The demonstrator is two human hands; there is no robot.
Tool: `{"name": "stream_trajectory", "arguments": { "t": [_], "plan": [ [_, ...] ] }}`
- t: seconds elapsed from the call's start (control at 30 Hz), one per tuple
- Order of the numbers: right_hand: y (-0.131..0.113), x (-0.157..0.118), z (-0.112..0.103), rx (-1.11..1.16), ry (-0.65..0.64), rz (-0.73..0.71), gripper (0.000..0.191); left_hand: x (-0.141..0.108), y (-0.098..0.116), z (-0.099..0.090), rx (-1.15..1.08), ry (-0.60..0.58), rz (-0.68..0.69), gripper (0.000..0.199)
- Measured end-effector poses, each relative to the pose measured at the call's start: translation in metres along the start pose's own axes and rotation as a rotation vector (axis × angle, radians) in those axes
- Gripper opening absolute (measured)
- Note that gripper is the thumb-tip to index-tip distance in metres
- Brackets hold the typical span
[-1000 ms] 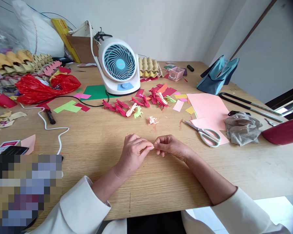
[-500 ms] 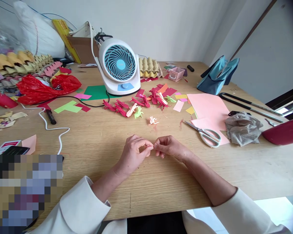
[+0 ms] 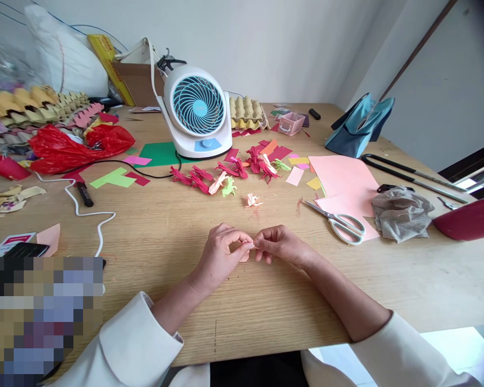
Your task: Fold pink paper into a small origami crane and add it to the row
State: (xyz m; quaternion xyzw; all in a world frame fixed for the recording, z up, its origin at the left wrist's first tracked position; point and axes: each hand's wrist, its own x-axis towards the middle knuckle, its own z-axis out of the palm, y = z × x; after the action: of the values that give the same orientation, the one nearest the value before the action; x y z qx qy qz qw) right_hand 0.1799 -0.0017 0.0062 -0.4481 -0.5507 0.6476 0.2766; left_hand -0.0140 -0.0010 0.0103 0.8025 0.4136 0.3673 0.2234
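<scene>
My left hand (image 3: 227,250) is closed in a pinch on a small piece of pale pink paper (image 3: 245,258), which shows beneath its fingertips. Touching those fingertips, my right hand (image 3: 277,244) pinches at the same spot; its fingers hide most of the paper. Beyond the hands lies a small pale pink folded paper piece (image 3: 251,200). Behind it is a row of folded red paper pieces (image 3: 199,180), with a light green one (image 3: 228,187) among them.
White-handled scissors (image 3: 341,223) rest partly on pink sheets (image 3: 342,177) at the right, beside a crumpled grey cloth (image 3: 401,212). A white fan (image 3: 199,110) stands at the back. A red plastic bag (image 3: 64,148) and a white cable (image 3: 75,201) lie left.
Both hands stay nearly where they were, still pinched together. A little more of the pink paper shows under my left fingertips.
</scene>
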Motion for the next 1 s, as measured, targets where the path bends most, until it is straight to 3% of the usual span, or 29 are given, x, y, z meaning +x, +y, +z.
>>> {"name": "stream_trajectory", "arguments": {
  "t": [0.43,0.83,1.0],
  "plan": [
    [0.003,0.000,0.005,-0.148,0.059,-0.081,0.042,0.001,-0.001,0.001,-0.064,-0.025,-0.075,0.012],
    [0.002,0.005,0.007,0.006,0.067,-0.095,0.043,0.001,-0.003,0.000,-0.109,0.012,-0.100,0.012],
    [0.000,0.002,0.009,-0.015,0.089,-0.080,0.038,0.003,-0.006,-0.003,-0.068,0.000,0.011,0.006]
  ]
}}
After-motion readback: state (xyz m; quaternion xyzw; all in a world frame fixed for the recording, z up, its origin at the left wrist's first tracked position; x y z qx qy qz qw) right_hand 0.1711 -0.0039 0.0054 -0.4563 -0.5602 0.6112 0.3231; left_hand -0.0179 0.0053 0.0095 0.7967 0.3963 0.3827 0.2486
